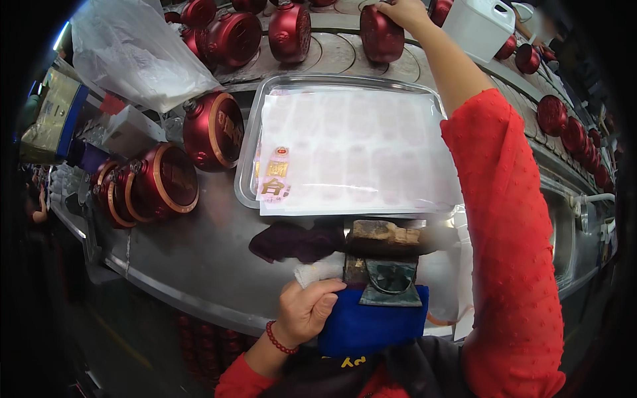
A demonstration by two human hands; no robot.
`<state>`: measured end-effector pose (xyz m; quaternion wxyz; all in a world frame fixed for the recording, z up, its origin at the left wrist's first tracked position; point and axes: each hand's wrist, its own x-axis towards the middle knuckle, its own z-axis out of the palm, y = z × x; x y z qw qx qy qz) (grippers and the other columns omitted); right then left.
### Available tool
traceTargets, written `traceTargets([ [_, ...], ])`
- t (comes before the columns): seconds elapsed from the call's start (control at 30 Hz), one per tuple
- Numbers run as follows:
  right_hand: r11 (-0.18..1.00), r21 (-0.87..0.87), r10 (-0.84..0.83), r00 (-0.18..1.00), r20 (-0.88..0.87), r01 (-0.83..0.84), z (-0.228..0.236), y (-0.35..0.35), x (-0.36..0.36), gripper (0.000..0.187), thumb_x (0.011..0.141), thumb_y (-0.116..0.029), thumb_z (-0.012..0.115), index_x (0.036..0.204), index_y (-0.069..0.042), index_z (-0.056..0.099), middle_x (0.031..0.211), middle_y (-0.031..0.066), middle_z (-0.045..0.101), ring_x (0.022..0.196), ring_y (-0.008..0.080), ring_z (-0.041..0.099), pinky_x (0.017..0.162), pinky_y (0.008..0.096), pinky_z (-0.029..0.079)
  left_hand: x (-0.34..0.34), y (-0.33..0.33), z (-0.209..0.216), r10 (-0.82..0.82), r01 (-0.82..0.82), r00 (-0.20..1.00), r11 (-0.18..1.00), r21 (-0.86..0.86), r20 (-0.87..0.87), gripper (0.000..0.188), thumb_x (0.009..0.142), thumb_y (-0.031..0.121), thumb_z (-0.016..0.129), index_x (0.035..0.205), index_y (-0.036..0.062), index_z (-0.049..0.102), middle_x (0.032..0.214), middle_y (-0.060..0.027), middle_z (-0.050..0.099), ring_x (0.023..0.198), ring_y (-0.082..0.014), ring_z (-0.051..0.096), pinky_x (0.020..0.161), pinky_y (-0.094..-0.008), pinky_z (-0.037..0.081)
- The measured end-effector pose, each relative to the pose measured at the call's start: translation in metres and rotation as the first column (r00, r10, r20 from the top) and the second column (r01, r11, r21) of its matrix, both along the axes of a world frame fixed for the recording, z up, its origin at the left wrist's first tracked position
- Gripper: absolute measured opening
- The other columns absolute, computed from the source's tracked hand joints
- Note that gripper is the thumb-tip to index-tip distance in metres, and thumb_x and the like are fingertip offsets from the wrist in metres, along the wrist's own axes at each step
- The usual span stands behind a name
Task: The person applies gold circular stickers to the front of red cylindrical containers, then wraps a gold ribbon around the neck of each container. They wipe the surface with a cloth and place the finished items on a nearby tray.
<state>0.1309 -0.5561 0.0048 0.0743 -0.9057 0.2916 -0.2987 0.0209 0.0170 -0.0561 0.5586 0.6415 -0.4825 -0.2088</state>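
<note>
My right arm reaches across to the far side, where my right hand (407, 14) is closed on the top of a round dark-red bottle (381, 38) standing on the conveyor. Close to me, my left hand (306, 310), with a red bead bracelet at the wrist, is curled around a crumpled white cloth (317, 272). Between the hands lies a clear plastic tray (247, 166) bearing white label sheets (358, 126). One gold-and-pink label (273, 176) shows at the left of the sheets. Just in front of me is a dark metal stand (390, 278) above a blue cloth (371, 325).
Several red bottles with gold-rimmed faces (171, 179) stand at the left of the metal table (212, 252). More bottles (289, 33) ride the conveyor (335, 56). A dark purple cloth (298, 241), a worn block (385, 233), a white plastic bag (136, 53) and a white jug (474, 26) are around.
</note>
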Motion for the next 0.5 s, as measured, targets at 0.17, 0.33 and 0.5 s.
traceTargets([
  [0.17,0.985,0.116,-0.145,0.980,0.134,0.130,-0.007,0.002,-0.047,0.025,0.086,-0.028,0.075,0.094,-0.004,0.074,0.089,0.0210,0.072,0.086,0.0364,0.070,0.080,0.0437,0.054,-0.001,-0.010,0.000,-0.025,0.024,1.000,0.998,-0.063,-0.007,0.027,0.103,0.023,0.063,0.101,-0.0010,0.075,0.103,-0.0191,0.073,0.086,-0.0316,0.070,0.077,-0.0365,0.056],
  [0.33,0.999,-0.040,0.042,0.938,0.344,-0.030,0.031,0.052,-0.109,0.024,0.089,-0.026,0.077,0.098,-0.006,0.067,0.093,0.0162,0.067,0.091,0.0324,0.064,0.084,0.0436,0.051,0.003,-0.001,0.004,-0.026,0.026,0.998,1.000,-0.010,-0.050,0.028,0.105,0.024,0.062,0.103,-0.0006,0.075,0.100,-0.0188,0.072,0.085,-0.0270,0.070,0.077,-0.0346,0.055],
  [0.5,0.840,-0.522,0.247,0.961,0.122,-0.149,0.151,0.179,-0.212,0.024,0.094,-0.027,0.076,0.093,-0.006,0.064,0.092,0.0082,0.061,0.095,0.0225,0.060,0.085,0.0378,0.046,0.003,-0.025,0.030,0.090,-0.080,0.996,0.946,-0.313,0.018,0.042,0.102,0.027,0.066,0.128,-0.0061,0.063,0.109,-0.0179,0.072,0.093,-0.0251,0.071,0.085,-0.0352,0.056],
])
